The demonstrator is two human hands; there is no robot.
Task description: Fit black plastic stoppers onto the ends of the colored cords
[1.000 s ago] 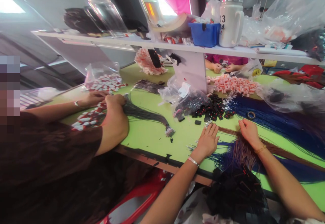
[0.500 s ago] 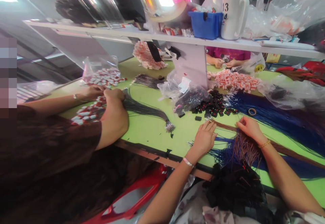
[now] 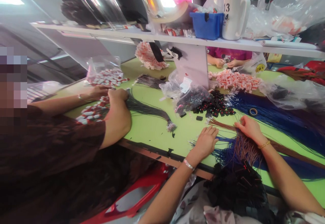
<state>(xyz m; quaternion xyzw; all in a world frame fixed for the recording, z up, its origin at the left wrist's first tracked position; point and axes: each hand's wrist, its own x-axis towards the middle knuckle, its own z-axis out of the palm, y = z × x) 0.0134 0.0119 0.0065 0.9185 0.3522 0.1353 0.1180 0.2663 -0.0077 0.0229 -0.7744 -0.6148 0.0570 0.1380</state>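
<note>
My left hand (image 3: 206,141) lies flat on the green table (image 3: 152,129), fingers spread, beside the silver tips of blue wires (image 3: 220,149). My right hand (image 3: 248,127) rests on a bundle of brown wires (image 3: 243,146) that runs off to the right; its fingers curl at the wire ends, and I cannot tell whether they pinch any. A pile of small black connectors (image 3: 215,106) lies just beyond both hands.
A co-worker on my left handles grey wires (image 3: 149,110) and red-white parts (image 3: 91,112). Another person's hands (image 3: 224,62) work across the table behind a white divider (image 3: 194,69). A shelf holds a blue bin (image 3: 207,24) and white jug (image 3: 235,12). Plastic bags lie around.
My left hand has drawn back toward me from the connector pile. My right hand has shifted slightly along the brown wires. The view moved a little.
</note>
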